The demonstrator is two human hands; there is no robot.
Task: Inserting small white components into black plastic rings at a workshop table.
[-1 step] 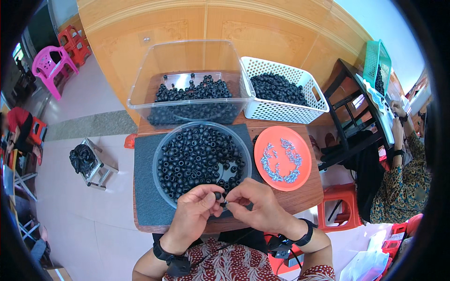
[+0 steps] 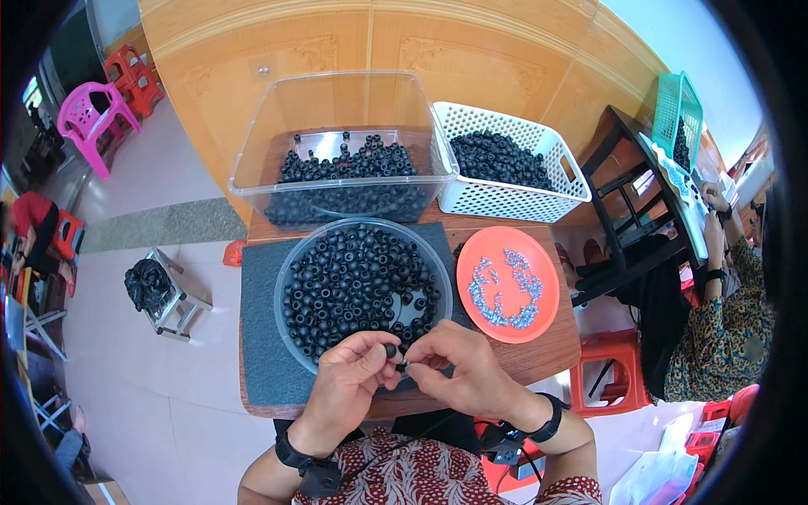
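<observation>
Landmark: round clear bowl (image 2: 290, 282), mid-desk, on a grey mat (image 2: 257, 337).

- Bowl contents: black ring-shaped beads (image 2: 353, 282), heaped, with a bare patch of bowl floor toward the near right.
- Left hand (image 2: 353, 379): at the bowl's near rim, fingers pinched narrow on one black bead (image 2: 390, 349), held just above the rim. Black wristband on the forearm.
- Right hand (image 2: 459, 366): just right of the left hand, also at the bowl's near rim; thumb and forefinger closed narrow on a tiny pale piece (image 2: 403, 365), touching or nearly touching the held bead; cannot tell which. Black wristband here too.
- Orange plate (image 2: 547, 316): right of the bowl, just beside it, on the bare wood of the desk (image 2: 539, 358); scatter of small silvery parts (image 2: 502, 290) lying in a loose ring on it.
- Clear rectangular tub (image 2: 252, 160): beyond the bowl, at the far edge; more black beads piled inside.
- White slotted basket (image 2: 497, 198): beyond the bowl and to its right, touching the tub's side; dark beads inside.
- Metal stool (image 2: 172, 295): on the floor left of the bowl, black bundle resting on it.
- Pink plastic chair (image 2: 88, 114): far left beyond the bowl, well apart.
- Another person's patterned sleeve (image 2: 715, 345): far right of the bowl, beside a black frame table (image 2: 627, 181).
</observation>
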